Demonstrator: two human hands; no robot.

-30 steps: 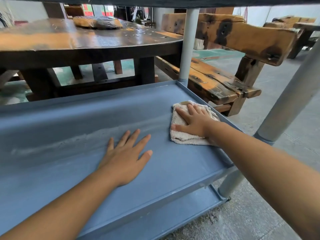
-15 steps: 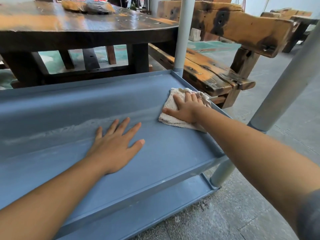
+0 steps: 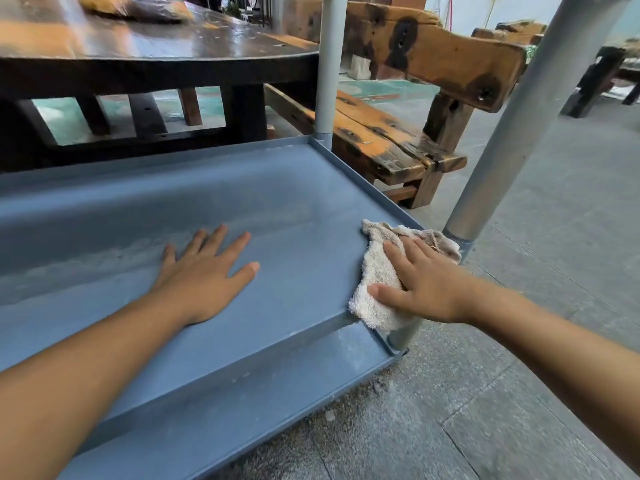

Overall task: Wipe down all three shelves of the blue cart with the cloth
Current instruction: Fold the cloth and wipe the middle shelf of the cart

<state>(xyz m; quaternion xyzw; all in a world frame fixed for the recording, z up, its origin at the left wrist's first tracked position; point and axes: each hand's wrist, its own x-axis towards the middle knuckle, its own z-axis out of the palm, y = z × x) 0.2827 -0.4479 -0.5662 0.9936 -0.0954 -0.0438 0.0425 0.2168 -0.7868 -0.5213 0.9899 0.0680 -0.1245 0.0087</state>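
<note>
The blue cart's middle shelf (image 3: 284, 188) fills the view, with a pale dusty streak across its centre. My right hand (image 3: 420, 282) presses a crumpled off-white cloth (image 3: 379, 268) onto the shelf's near right corner, where the cloth hangs over the rim. My left hand (image 3: 204, 275) lies flat on the shelf with its fingers spread, holding nothing. Below the front rim the bottom shelf (image 3: 270, 386) shows, dusty near its right corner. The top shelf is out of view.
Grey cart posts stand at the far right corner (image 3: 327, 67) and the near right corner (image 3: 526, 109). A dark wooden table (image 3: 156, 53) sits behind the cart. A worn wooden bench (image 3: 398, 143) stands to its right. Grit lies on the concrete floor (image 3: 485, 393).
My right hand has dragged the cloth along the right edge from the far corner toward the near corner. My left hand stays flat on the shelf.
</note>
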